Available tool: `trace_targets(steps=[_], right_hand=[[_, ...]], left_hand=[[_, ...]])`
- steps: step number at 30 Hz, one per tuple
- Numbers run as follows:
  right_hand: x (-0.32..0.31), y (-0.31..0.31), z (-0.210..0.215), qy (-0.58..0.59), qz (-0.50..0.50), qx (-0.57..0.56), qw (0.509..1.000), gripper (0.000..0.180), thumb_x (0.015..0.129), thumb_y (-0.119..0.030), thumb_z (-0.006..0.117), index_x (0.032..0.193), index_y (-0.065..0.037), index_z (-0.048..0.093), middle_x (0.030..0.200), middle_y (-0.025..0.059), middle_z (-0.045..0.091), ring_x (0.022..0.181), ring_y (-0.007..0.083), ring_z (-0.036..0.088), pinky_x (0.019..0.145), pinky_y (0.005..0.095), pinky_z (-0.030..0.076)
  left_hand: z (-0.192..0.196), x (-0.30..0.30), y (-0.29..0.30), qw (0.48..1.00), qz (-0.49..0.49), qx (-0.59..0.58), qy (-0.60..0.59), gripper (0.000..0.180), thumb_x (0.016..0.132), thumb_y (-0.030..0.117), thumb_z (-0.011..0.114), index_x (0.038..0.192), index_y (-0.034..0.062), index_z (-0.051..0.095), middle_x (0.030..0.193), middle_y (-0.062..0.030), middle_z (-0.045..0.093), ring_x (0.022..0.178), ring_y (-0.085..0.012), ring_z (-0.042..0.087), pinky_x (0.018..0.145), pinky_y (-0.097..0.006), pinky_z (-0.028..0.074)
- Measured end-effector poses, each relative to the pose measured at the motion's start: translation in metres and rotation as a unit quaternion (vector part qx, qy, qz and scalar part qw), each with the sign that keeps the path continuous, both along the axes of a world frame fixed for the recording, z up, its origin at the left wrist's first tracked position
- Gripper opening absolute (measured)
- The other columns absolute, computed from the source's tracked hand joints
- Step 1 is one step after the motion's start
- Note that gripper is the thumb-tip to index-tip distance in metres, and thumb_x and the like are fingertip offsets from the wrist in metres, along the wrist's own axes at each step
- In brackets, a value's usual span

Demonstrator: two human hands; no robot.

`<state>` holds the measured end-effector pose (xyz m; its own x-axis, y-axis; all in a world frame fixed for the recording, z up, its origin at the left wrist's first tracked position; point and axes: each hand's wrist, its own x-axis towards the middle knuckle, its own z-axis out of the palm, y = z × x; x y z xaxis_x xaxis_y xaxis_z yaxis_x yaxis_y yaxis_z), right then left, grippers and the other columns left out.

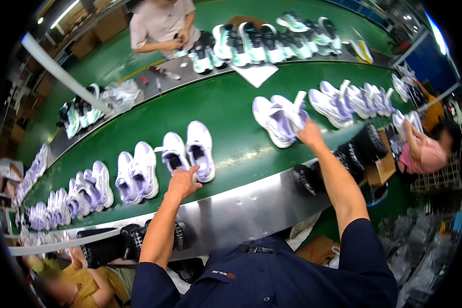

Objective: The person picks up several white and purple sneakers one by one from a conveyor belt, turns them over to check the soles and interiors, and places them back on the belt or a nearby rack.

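My left hand (184, 184) is at the heel end of a pair of white-and-lavender sneakers on the green belt. Its index finger and thumb are spread; the fingertips reach the heels of the left sneaker (173, 149) and right sneaker (199, 146), and I see nothing gripped. Farther right, my right hand (309, 134) is closed at the heel of another white-and-lavender sneaker (288, 110), its fingertips partly hidden. That sneaker's tongue stands up. Its mate (272, 123) lies close on its left, toe pointing away.
More lavender sneakers (143, 169) line the green belt (231, 138) on both sides. Black shoes (364, 146) sit along the near metal ledge (251, 205). Beyond the belt, a bench holds black-and-mint sneakers (251, 43), and a person (164, 25) works there. Other people sit at both sides.
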<state>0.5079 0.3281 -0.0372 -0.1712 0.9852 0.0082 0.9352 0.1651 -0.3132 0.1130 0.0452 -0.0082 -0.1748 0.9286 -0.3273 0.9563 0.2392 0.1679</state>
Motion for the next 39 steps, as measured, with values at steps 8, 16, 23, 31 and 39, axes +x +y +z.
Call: trace_targets(steps=[8, 16, 23, 31, 39], right_hand=[[-0.054, 0.014, -0.012, -0.119, 0.044, -0.173, 0.977, 0.068, 0.075, -0.034, 0.076, 0.125, 0.005, 0.052, 0.119, 0.0283, 0.066, 0.112, 0.0400, 0.064, 0.096, 0.0439, 0.052], [-0.091, -0.085, 0.001, -0.042, 0.134, -0.115, 0.983, 0.049, 0.074, -0.025, 0.072, 0.109, 0.006, 0.059, 0.095, 0.0300, 0.069, 0.092, 0.0465, 0.067, 0.084, 0.0512, 0.055], [-0.078, -0.265, 0.016, -0.081, 0.170, -0.144, 0.971, 0.033, 0.077, -0.019, 0.070, 0.099, 0.004, 0.060, 0.080, 0.0231, 0.069, 0.073, 0.0382, 0.071, 0.067, 0.0480, 0.058], [-0.019, -0.308, 0.079, 0.210, 0.132, -0.083, 0.965, 0.022, 0.088, -0.022, 0.067, 0.091, 0.000, 0.066, 0.083, 0.0190, 0.068, 0.078, 0.0378, 0.067, 0.070, 0.0457, 0.054], [0.206, -0.168, 0.085, -0.097, -0.223, 0.100, 0.965, 0.060, 0.092, -0.047, 0.063, 0.128, 0.001, 0.053, 0.114, 0.0238, 0.060, 0.106, 0.0413, 0.062, 0.087, 0.0500, 0.051]], left_hand=[[0.012, 0.007, -0.103, 0.952, 0.158, 0.163, -0.208, 0.034, 0.084, 0.016, 0.073, 0.111, -0.0019, 0.065, 0.100, -0.0232, 0.067, 0.095, -0.0407, 0.064, 0.086, -0.047, 0.051], [0.007, 0.085, -0.089, 0.930, 0.113, 0.199, -0.287, 0.039, 0.086, 0.015, 0.073, 0.120, -0.0003, 0.064, 0.109, -0.0208, 0.067, 0.097, -0.0346, 0.067, 0.084, -0.041, 0.054], [0.042, 0.124, -0.031, 0.891, 0.051, 0.300, -0.338, 0.072, 0.077, 0.021, 0.080, 0.138, 0.0009, 0.048, 0.128, -0.0220, 0.055, 0.118, -0.0407, 0.051, 0.102, -0.045, 0.043], [0.025, 0.167, -0.021, 0.974, -0.102, 0.162, -0.124, 0.042, 0.076, 0.029, 0.080, 0.106, 0.0045, 0.067, 0.089, -0.0156, 0.068, 0.090, -0.0342, 0.061, 0.081, -0.046, 0.042], [0.006, 0.201, -0.008, 0.970, -0.075, 0.201, -0.112, 0.019, 0.077, 0.013, 0.072, 0.084, -0.0006, 0.061, 0.086, -0.0210, 0.066, 0.085, -0.0383, 0.060, 0.076, -0.049, 0.043]])
